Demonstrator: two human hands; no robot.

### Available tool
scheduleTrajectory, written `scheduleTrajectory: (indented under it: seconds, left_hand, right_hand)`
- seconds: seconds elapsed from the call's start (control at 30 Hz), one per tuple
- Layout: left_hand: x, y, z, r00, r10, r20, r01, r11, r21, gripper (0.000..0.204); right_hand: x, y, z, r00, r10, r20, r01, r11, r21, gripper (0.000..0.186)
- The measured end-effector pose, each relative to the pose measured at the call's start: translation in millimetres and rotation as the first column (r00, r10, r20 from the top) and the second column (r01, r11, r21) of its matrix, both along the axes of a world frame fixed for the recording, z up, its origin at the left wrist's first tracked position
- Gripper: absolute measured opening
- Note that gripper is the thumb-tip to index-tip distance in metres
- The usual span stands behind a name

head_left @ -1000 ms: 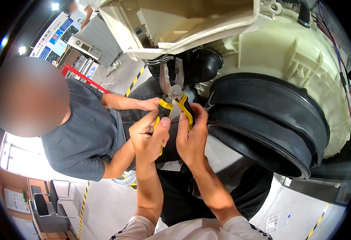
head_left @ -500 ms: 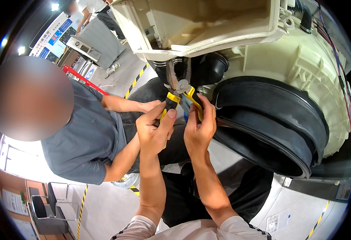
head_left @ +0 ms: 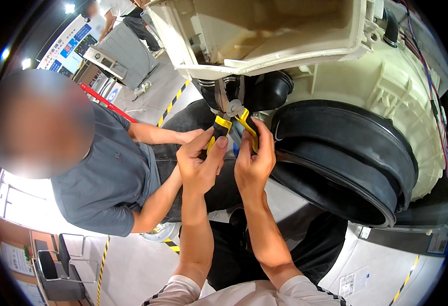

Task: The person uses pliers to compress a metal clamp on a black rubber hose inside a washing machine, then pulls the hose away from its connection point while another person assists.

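Observation:
My left hand (head_left: 199, 162) and my right hand (head_left: 254, 162) are both closed on a pair of pliers (head_left: 234, 107), one handle in each. The handles are yellow and black and stand apart, while the grey metal jaws point away from me. Those jaws straddle part of a black ribbed rubber hose (head_left: 229, 84) under a cream plastic drawer housing (head_left: 211, 70). Exactly what the jaw tips touch is hidden beneath the housing's edge. Just right of my right hand lies a large black rubber door gasket (head_left: 336, 140) on a cream tub (head_left: 356, 81).
A co-worker in a grey shirt (head_left: 104, 163) sits close on the left, a forearm reaching behind my left hand. Coloured wires (head_left: 430, 86) run down the far right. Behind are a grey appliance (head_left: 127, 53), a red bar (head_left: 109, 103) and a chair (head_left: 60, 262).
My left hand and its handle have shifted slightly to the right. The pliers' jaws stay at the hose, and the view has moved a little.

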State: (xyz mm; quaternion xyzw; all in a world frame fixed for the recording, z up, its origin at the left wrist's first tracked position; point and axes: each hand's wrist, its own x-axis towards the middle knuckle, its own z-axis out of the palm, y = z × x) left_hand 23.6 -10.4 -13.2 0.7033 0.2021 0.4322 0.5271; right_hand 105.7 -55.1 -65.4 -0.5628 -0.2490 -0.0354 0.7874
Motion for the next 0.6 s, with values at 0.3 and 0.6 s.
scheduleTrajectory:
  seconds: [0.3, 0.6]
  left_hand:
    - [6, -3, -10, 0.999, 0.000, 0.052, -0.001, 1.000, 0.021, 0.026]
    - [8, 3, -11, 0.989, -0.021, 0.147, 0.031, 0.997, -0.073, 0.028]
  right_hand:
    - [4, 0, 6, 1.000, -0.004, 0.021, 0.004, 0.999, -0.036, 0.035]
    - [7, 2, 6, 0.998, 0.062, -0.011, -0.062, 0.998, -0.015, 0.035]
